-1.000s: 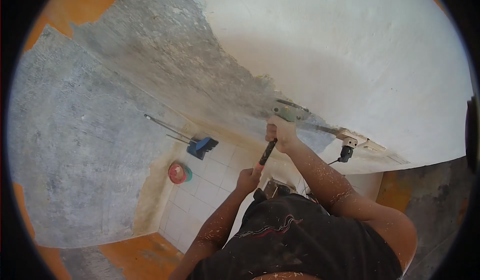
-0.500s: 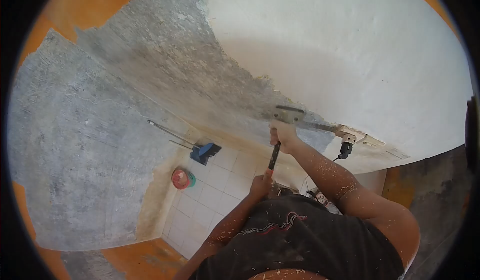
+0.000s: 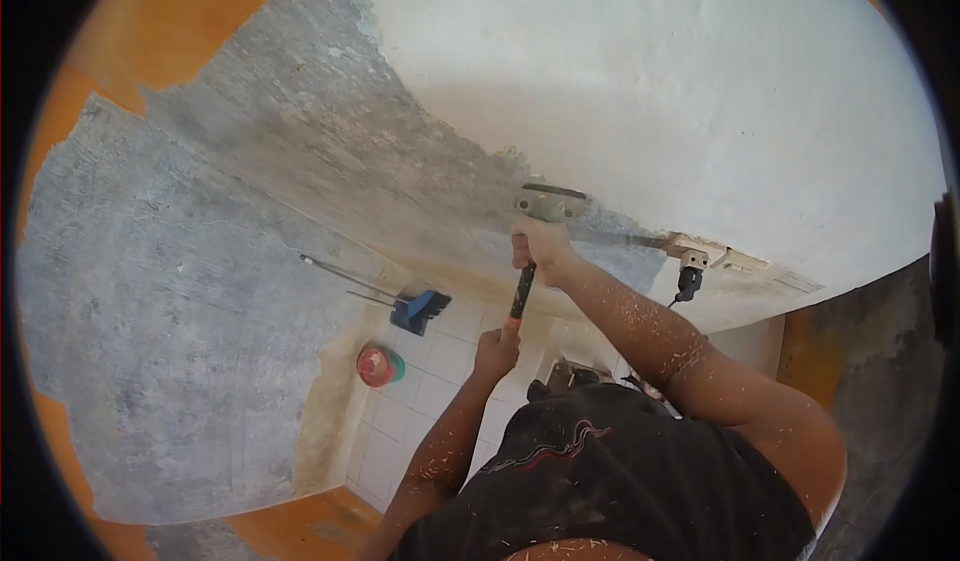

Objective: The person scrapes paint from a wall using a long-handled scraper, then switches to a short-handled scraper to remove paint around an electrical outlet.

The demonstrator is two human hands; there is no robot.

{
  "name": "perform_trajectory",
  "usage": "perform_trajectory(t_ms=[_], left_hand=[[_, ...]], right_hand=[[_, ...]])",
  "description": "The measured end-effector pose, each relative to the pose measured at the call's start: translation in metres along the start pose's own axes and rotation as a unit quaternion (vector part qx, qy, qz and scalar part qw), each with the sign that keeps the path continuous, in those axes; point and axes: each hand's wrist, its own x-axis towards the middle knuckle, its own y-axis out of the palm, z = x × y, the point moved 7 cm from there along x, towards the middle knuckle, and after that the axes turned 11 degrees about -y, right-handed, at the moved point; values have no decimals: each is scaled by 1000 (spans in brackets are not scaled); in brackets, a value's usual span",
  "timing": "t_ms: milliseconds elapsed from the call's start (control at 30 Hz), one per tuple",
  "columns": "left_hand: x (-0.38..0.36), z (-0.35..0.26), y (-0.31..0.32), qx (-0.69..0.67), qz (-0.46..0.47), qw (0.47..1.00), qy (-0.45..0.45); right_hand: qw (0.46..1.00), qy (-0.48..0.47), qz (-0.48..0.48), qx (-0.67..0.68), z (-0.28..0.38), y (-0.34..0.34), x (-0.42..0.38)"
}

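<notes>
A long-handled scraper (image 3: 552, 204) has its wide blade head against the wall, at the border where white paint (image 3: 640, 121) meets bare grey plaster (image 3: 330, 111). My right hand (image 3: 541, 248) wraps round the scraper's neck just below the head. Lower down, my left hand (image 3: 496, 353) is closed round the handle beneath its black and orange-red grip (image 3: 520, 296). Pale paint flakes speckle both forearms and the dark shirt (image 3: 560, 461).
Right of the scraper, a wall socket (image 3: 692, 259) holds a black plug (image 3: 688, 284) with a cord. A blue dustpan (image 3: 420, 310) with a long handle leans in the corner. Near it, a red and green bucket (image 3: 378, 365) stands on the white tiled floor (image 3: 395, 416).
Both hands and the scraper have shifted up and left in the view. My left hand is now farther from the shirt. The camera has also turned slightly.
</notes>
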Motion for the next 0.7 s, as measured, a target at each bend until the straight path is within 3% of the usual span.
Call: perform_trajectory(t_ms=[67,100,133,200,267,300,333,400,467,500,533,600,667,700], left_hand=[[-9,-1,4,62,-52,991,107],[-2,23,19,85,-3,996,27],[-8,23,28,89,-3,996,29],[-11,23,42,-55,55,997,-23],[5,0,10,63,-49,992,99],[-3,-4,-3,25,-27,999,-3],[1,-3,-13,48,-6,999,-15],[-14,-19,-10,102,-45,989,96],[-4,23,16,77,-22,996,41],[-6,35,30,-13,20,998,-52],[-12,33,42,-82,60,993,-67],[-1,-1,18,62,-48,992,103],[-1,-7,-12,51,-15,998,-14],[-7,-13,-15,58,-12,998,-10]], right_hand=[[1000,7,-18,-10,-12,-15,2],[999,18,-38,-23,-19,-25,-1],[999,15,-39,-20,-18,-27,-3],[997,31,-30,-71,-14,-29,-2],[999,20,-10,-36,-4,-10,5],[1000,12,11,0,-3,-3,6],[1000,12,11,4,-7,-5,7],[999,1,32,18,-12,-5,10],[1000,3,-3,8,-18,-18,2],[999,23,-22,-34,-21,-26,-2],[996,39,-40,-76,-21,-32,-1],[997,31,-15,-68,-18,-20,13],[1000,0,5,-17,-6,2,11],[1000,4,18,5,-7,4,11]])
